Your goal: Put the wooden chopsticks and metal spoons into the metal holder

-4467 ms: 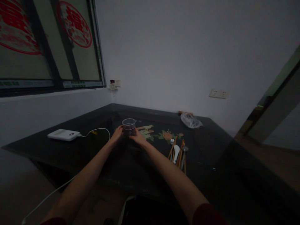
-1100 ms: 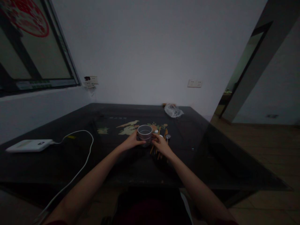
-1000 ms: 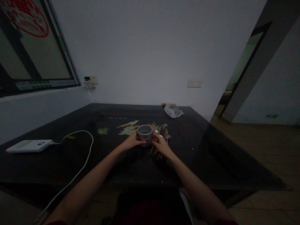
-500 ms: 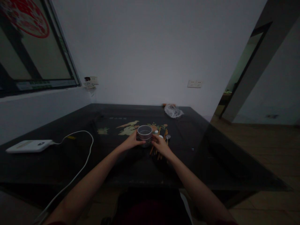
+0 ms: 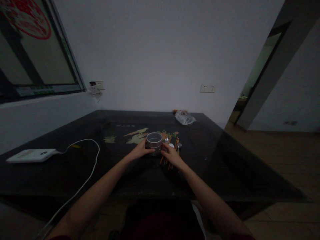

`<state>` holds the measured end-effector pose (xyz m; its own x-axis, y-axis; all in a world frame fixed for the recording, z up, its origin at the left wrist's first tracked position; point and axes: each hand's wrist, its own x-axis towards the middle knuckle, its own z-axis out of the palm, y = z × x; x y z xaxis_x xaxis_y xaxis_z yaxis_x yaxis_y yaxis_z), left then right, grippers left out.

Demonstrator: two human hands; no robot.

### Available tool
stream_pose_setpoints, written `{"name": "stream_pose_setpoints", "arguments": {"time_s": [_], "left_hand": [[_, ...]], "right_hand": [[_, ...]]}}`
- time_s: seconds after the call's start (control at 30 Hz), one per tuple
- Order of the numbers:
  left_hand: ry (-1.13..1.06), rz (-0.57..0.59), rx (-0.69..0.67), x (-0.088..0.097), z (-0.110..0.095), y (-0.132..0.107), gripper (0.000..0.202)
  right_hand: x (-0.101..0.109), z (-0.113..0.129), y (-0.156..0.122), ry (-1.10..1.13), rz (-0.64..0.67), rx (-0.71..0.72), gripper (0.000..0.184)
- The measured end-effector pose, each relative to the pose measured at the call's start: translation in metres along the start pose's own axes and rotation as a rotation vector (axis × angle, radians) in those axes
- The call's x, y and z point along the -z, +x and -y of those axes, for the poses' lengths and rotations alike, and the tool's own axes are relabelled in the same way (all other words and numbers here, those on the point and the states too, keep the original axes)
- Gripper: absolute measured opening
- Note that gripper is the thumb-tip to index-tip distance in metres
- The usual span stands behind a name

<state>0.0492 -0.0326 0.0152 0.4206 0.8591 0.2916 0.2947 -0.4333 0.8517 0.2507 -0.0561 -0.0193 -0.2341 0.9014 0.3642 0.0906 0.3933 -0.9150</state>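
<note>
Pale cup (image 5: pixel 154 144) upright, mouth up; left hand (image 5: pixel 139 153) seemingly gripping.

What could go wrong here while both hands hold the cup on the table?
The cup, held between the left hand and right hand, stands close beside the chopsticks and spoons; sliding it could scatter them or tip it. The table is dark and the light dim, so the white cable might be easy to snag.
</note>
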Motion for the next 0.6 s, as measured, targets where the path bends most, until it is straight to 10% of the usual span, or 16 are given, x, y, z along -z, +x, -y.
{"name": "stream_pose_setpoints", "arguments": {"time_s": [0.6], "left_hand": [[0.03, -0.031, -0.046, 0.01, -0.014, 0.001, 0.078]], "right_hand": [[0.003, -0.003, 0.004, 0.029, -0.025, -0.023, 0.051]]}}
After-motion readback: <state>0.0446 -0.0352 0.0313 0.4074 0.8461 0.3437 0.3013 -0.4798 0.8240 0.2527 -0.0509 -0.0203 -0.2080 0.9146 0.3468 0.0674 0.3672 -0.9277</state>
